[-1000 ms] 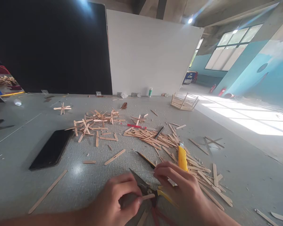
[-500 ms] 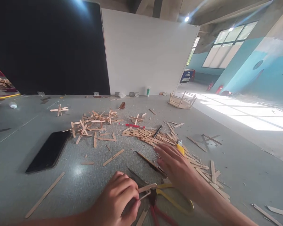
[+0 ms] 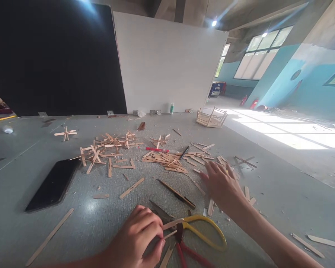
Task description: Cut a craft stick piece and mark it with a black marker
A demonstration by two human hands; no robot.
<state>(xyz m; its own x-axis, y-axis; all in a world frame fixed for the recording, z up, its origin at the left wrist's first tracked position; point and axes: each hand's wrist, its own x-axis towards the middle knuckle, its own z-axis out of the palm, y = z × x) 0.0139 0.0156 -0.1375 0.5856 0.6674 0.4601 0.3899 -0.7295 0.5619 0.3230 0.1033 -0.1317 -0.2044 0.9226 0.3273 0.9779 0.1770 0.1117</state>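
Left hand (image 3: pixel 136 238): closed around short wooden sticks (image 3: pixel 171 224), near table edge (beside yellow-handled snips (image 3: pixel 203 232)).
Right hand (image 3: pixel 222 184): fingers spread flat, pressing on stick pile (image 3: pixel 167 162), gripping nothing visible.
Phone (image 3: pixel 53 184): far left.

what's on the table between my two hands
In the head view, between left hand and right hand: yellow-handled shears and a dark-tipped stick.

Pale wood on speckled grey

The craft sticks (image 3: pixel 162 159) are pale tan on the grey speckled table (image 3: pixel 106 219). Lower centre, the snips (image 3: pixel 197 234) have yellow and red handles. At left lies a black phone (image 3: pixel 51 185); mid-frame, a red pen (image 3: pixel 153 149).
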